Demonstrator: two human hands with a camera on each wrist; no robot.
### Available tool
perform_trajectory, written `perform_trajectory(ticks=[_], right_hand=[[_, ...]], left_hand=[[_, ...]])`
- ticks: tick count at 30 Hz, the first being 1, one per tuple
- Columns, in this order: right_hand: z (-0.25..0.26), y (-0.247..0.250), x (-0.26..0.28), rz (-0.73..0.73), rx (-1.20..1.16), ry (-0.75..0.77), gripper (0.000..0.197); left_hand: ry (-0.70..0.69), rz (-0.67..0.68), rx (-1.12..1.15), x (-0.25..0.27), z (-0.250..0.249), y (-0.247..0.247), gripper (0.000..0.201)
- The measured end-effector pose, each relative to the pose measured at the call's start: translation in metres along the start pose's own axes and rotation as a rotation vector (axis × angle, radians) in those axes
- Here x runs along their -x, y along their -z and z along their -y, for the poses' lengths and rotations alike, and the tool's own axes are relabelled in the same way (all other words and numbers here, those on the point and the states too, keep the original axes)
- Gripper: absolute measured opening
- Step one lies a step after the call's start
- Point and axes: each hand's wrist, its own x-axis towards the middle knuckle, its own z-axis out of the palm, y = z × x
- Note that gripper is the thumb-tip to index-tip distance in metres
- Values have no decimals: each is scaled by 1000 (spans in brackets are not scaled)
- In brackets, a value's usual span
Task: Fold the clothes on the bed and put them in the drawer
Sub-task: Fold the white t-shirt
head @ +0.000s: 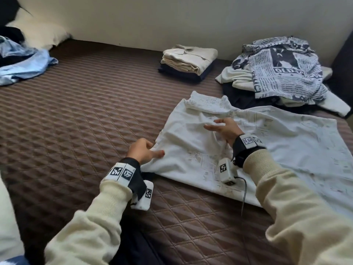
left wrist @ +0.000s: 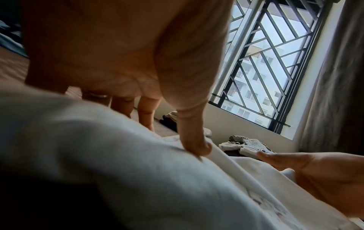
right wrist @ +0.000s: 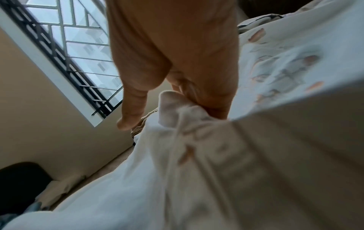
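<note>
A white shirt with a faint print lies spread on the right part of the brown quilted bed. My left hand is at the shirt's near left edge. It pinches the cloth, with the thumb on top and the fingers below. My right hand is over the shirt's middle, below the collar. In the right wrist view its lower fingers grip a raised fold of the shirt, while the forefinger points out straight. No drawer is in view.
A folded stack, beige on navy, sits at the back by the wall. A loose heap topped by a newspaper-print garment lies at the back right. A light blue garment and a pillow are at the far left.
</note>
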Motion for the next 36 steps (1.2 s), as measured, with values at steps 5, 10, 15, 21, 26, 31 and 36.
perform_trajectory(ticks=[5,10,15,21,26,31,36], right_hand=[[25,-15,-8,99,199,90,56],[32,-5,-17,-63,-146,342,38],[8,3,-29,-102,283,134,61],[9,3,-26,71,572,81,75],[1,11,-34,-59,516,214,59],[13,4,-43,-168,729,234,53],[34,-26,-55,-8,932,178,65]], left_hand=[[49,-74,-14,8,20,-3,33],[-103,-275,217,5,29,-4,14],[-307,-298,380,2,33,-1,13],[-417,-176,96,-4,35,18,22],[-297,-184,-105,-18,39,23,25],[-160,-79,-83,-19,49,14,34],[-84,112,-119,-18,49,21,38]])
